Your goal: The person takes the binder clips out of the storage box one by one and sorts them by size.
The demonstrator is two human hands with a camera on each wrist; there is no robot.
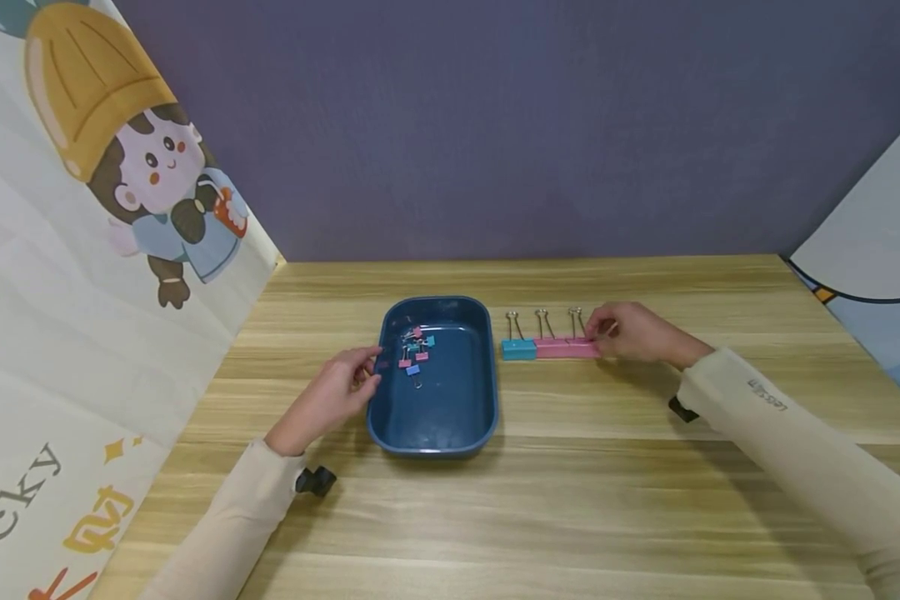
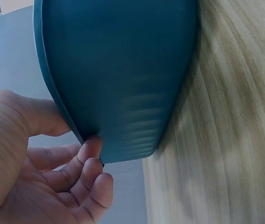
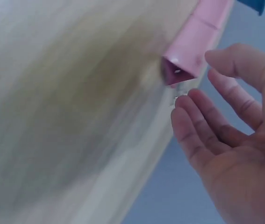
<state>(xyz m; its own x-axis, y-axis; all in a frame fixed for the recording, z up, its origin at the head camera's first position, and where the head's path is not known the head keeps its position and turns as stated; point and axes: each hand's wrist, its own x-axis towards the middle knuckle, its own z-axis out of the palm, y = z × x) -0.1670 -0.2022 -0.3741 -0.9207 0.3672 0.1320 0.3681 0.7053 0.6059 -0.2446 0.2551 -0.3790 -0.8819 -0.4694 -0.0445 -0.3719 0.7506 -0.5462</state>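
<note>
My left hand (image 1: 337,383) pinches the left rim of a dark blue tray (image 1: 432,452); in the left wrist view the thumb lies over the rim and a fingertip presses the outer wall. Inside the tray lie several small binder clips, among them a blue binder clip (image 1: 412,370) and a pink binder clip (image 1: 422,356). Right of the tray stands a row of larger clips: a teal binder clip (image 1: 519,350) and two pink binder clips (image 1: 551,348). At the row's right end is my right hand (image 3: 235,140), fingers loosely extended, thumb and index tips beside the last pink clip.
The wooden table (image 1: 555,508) carries the tray and clips. Behind it rises a purple-grey panel (image 1: 495,133). A cartoon-printed cloth (image 1: 60,333) hangs at the left, and another printed sheet (image 1: 877,225) borders the right side.
</note>
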